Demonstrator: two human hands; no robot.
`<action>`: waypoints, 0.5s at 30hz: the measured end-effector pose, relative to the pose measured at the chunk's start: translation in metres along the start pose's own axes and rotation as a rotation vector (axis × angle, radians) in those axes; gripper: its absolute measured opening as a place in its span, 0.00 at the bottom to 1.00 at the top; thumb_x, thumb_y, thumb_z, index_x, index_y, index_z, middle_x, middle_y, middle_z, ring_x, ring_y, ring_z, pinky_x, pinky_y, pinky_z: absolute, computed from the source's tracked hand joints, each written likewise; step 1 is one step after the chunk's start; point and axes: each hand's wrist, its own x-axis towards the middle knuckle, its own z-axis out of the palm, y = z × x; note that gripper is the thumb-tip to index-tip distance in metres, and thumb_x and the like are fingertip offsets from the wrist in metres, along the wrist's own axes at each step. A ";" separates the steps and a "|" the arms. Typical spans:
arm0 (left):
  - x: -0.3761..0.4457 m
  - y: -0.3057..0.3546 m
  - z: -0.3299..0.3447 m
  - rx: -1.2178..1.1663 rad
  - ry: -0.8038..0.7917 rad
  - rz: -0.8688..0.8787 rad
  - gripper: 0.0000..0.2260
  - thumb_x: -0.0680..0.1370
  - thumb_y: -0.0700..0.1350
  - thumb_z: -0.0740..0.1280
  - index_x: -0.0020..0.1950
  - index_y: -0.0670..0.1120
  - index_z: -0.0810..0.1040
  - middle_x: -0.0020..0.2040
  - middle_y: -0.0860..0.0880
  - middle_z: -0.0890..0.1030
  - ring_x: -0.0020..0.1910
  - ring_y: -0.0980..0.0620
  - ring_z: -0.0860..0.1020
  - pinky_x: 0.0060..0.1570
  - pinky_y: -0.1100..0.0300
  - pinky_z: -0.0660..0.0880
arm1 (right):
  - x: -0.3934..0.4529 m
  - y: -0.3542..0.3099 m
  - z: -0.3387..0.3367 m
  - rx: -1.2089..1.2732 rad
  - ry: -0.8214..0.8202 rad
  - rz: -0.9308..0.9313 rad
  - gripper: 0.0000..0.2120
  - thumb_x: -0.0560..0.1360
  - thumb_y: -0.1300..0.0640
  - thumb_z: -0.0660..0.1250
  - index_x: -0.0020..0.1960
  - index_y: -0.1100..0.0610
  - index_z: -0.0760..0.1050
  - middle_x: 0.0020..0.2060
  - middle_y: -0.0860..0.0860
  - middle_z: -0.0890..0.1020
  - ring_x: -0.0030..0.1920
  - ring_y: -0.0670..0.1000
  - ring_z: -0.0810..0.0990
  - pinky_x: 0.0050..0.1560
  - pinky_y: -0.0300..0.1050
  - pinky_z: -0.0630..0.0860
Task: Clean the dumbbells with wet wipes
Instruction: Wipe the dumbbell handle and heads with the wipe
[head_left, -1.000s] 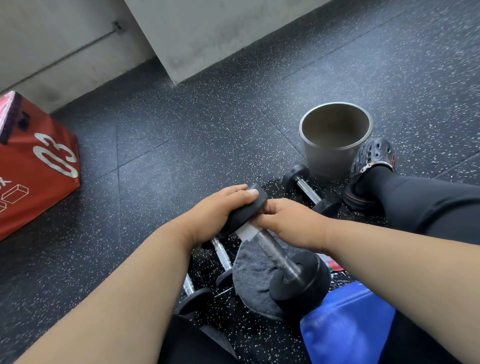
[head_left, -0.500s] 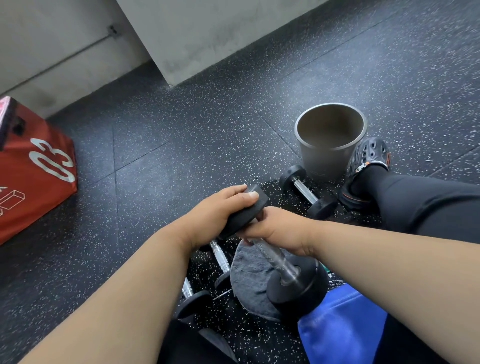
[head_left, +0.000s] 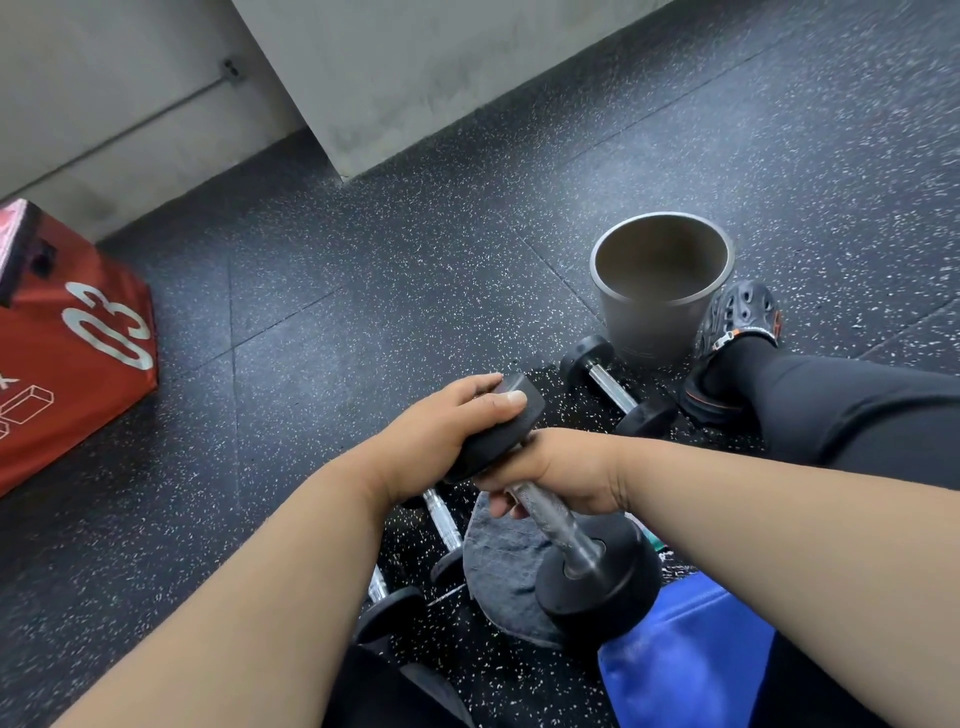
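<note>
A black-headed dumbbell (head_left: 597, 587) with a knurled steel handle stands tilted, its lower head resting on a grey cloth (head_left: 498, 566) on the floor. My left hand (head_left: 441, 431) grips its upper head from above. Just below that head, my right hand (head_left: 566, 473) is wrapped around the handle. No wipe shows now; the fingers hide that part of the handle. A second dumbbell (head_left: 613, 387) lies on the floor beyond. Two smaller ones, the nearer (head_left: 444, 525) and the lower (head_left: 387, 608), lie partly hidden under my left forearm.
A grey metal bucket (head_left: 644, 338) stands behind the dumbbells, next to my black shoe (head_left: 737, 327) and outstretched leg. A red box marked 03 (head_left: 78, 353) sits at the left. A blue object (head_left: 685, 660) lies at lower right. A concrete pillar (head_left: 415, 67) rises at the back.
A white wipe showed around the handle under my right hand a second ago; that hand has turned further around the handle and covers it. My left hand keeps its hold.
</note>
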 end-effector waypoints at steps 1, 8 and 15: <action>-0.001 0.000 0.000 -0.002 -0.001 0.001 0.24 0.70 0.67 0.72 0.64 0.62 0.80 0.61 0.57 0.87 0.63 0.57 0.84 0.72 0.50 0.74 | -0.001 -0.002 0.001 -0.006 0.001 -0.011 0.10 0.81 0.69 0.68 0.45 0.57 0.82 0.33 0.49 0.83 0.35 0.46 0.82 0.41 0.37 0.80; 0.000 -0.005 -0.002 -0.104 0.062 -0.020 0.34 0.69 0.67 0.73 0.72 0.53 0.80 0.65 0.52 0.86 0.64 0.57 0.82 0.74 0.49 0.73 | -0.005 -0.004 0.022 -0.604 0.289 -0.281 0.09 0.78 0.58 0.74 0.44 0.45 0.78 0.33 0.38 0.82 0.36 0.34 0.77 0.42 0.31 0.70; -0.006 0.001 -0.002 -0.090 0.008 0.019 0.26 0.76 0.62 0.68 0.60 0.41 0.81 0.53 0.44 0.84 0.51 0.48 0.78 0.56 0.49 0.71 | -0.011 -0.006 0.000 -0.157 0.191 -0.084 0.07 0.74 0.58 0.70 0.50 0.55 0.85 0.51 0.57 0.89 0.57 0.55 0.85 0.68 0.59 0.77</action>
